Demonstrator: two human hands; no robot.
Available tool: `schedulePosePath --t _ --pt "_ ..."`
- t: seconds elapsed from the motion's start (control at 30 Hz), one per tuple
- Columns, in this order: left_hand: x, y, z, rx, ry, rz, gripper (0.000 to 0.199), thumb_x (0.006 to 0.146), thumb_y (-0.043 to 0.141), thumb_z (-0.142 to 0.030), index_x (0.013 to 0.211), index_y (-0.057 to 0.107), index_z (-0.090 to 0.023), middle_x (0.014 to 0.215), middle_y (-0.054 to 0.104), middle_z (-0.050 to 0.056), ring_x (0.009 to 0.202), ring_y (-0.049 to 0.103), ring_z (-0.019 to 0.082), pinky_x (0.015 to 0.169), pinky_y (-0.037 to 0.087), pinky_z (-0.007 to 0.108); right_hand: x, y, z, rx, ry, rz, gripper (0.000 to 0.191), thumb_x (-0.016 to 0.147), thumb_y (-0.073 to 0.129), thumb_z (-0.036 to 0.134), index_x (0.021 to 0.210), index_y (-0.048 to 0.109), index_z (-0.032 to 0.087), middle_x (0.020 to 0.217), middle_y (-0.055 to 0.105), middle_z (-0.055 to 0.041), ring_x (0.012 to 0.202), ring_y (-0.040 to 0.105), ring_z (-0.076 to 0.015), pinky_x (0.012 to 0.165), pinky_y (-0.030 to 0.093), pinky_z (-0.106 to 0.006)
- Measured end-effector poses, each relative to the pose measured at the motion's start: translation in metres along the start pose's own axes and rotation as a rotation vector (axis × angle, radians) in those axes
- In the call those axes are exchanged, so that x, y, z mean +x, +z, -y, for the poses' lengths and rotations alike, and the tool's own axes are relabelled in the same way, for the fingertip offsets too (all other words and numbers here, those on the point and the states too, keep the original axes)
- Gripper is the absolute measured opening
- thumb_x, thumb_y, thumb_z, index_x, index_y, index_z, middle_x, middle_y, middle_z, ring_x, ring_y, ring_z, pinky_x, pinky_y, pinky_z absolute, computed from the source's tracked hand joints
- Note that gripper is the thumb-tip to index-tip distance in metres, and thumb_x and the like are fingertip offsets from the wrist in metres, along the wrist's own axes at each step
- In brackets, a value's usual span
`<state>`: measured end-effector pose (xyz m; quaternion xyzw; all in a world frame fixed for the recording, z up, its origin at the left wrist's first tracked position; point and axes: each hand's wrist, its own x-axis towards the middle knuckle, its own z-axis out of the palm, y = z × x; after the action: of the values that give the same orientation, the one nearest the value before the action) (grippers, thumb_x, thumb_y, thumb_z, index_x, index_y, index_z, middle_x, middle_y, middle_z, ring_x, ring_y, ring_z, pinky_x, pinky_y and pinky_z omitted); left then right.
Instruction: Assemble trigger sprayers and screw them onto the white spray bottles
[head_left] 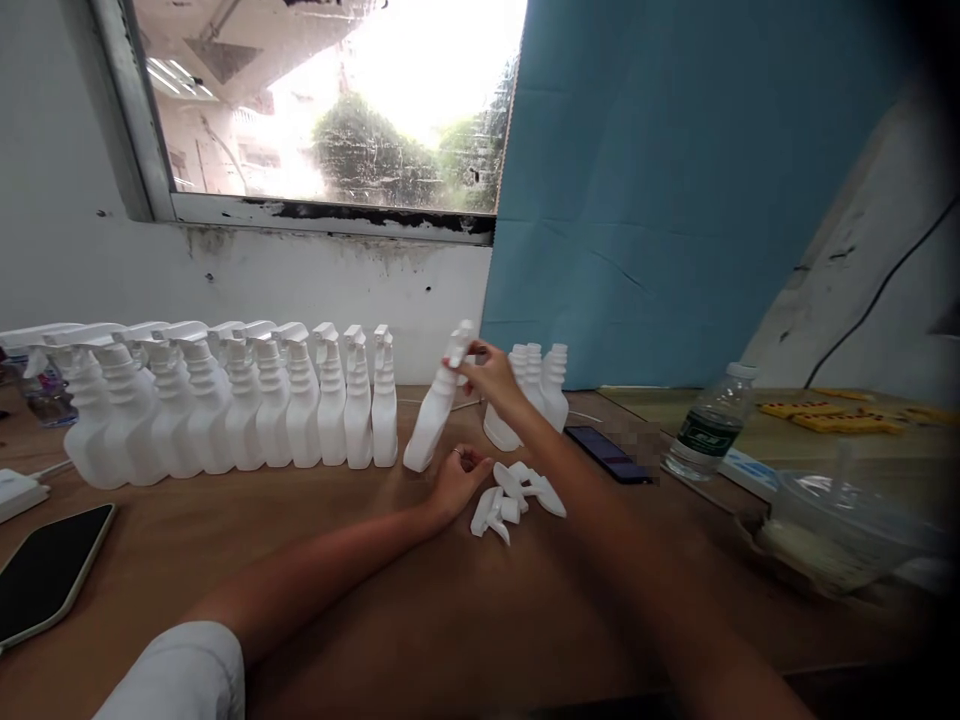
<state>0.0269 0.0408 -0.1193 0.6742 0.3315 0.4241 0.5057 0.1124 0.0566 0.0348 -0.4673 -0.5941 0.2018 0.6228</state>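
My right hand (484, 370) grips the top of a white spray bottle (433, 415), which leans to the right over the brown table (337, 600). My left hand (459, 483) is low beside the bottle's base, its fingers curled; whether anything is between them is hidden. Right of it lies a small pile of loose white spray heads (510, 500). A long row of white bottles with spray heads (244, 410) stands upright on the left. Behind my right wrist stand several white bottles without heads (553, 390).
A dark phone (52, 570) lies at the left, another phone (609, 453) right of the bare bottles. At the right are a water bottle (711, 425), a power strip (750, 472), a clear plastic cup (825, 530) and yellow pieces (832, 417). A wall and window stand behind.
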Motion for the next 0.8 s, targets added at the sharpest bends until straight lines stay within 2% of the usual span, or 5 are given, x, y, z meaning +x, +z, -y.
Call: schedulePosePath --t 0.17,0.27,0.43,0.63,0.8 --pt "-0.002 0.001 0.002 -0.114 0.055 -0.002 0.063 0.077 0.075 -0.040 0.126 0.044 -0.015 0.120 0.060 0.016 0.103 0.062 0.026 0.085 0.051 0.034 -0.034 -0.085 0.016 0.186 -0.054 -0.278 0.034 0.067 0.074 0.041 0.072 0.045 0.024 0.052 0.038 0.0113 0.039 0.023 -0.0047 0.041 0.036 -0.024" --pt "-0.006 -0.004 -0.006 -0.132 0.168 0.018 0.092 0.069 0.083 -0.037 0.142 0.028 -0.021 0.142 0.045 0.016 0.126 0.050 0.028 0.099 0.045 0.035 -0.060 -0.113 0.023 0.239 -0.036 -0.369 0.034 0.067 0.076 0.040 0.071 0.046 0.025 0.047 0.032 0.0123 0.038 0.017 -0.0050 0.041 0.034 -0.025" --pt "-0.019 -0.016 -0.043 0.067 0.451 0.249 0.100 0.056 0.091 -0.039 0.141 0.040 -0.025 0.143 0.046 0.011 0.131 0.044 0.034 0.109 0.036 0.043 -0.096 -0.110 0.034 0.278 -0.010 -0.539 0.034 0.067 0.078 0.045 0.070 0.052 0.024 0.055 0.045 0.0057 0.044 0.034 -0.0091 0.039 0.034 -0.026" --pt "-0.026 -0.024 -0.089 0.297 0.488 0.389 0.101 0.060 0.086 -0.044 0.146 0.037 -0.025 0.140 0.050 0.012 0.125 0.048 0.036 0.103 0.041 0.047 -0.124 -0.105 0.057 0.209 -0.120 -0.715 0.027 0.068 0.077 0.041 0.077 0.059 0.023 0.079 0.060 -0.0028 0.059 0.051 -0.0148 0.044 0.039 -0.026" --pt "-0.014 -0.047 -0.104 0.034 0.242 0.822 0.082 0.054 0.082 -0.055 0.125 0.062 -0.020 0.124 0.064 0.012 0.117 0.057 0.037 0.098 0.046 0.045 -0.144 -0.126 0.059 -0.001 -0.228 -0.455 0.029 0.080 0.063 0.055 0.078 0.064 0.026 0.083 0.061 -0.0055 0.055 0.045 -0.0150 0.043 0.033 -0.029"
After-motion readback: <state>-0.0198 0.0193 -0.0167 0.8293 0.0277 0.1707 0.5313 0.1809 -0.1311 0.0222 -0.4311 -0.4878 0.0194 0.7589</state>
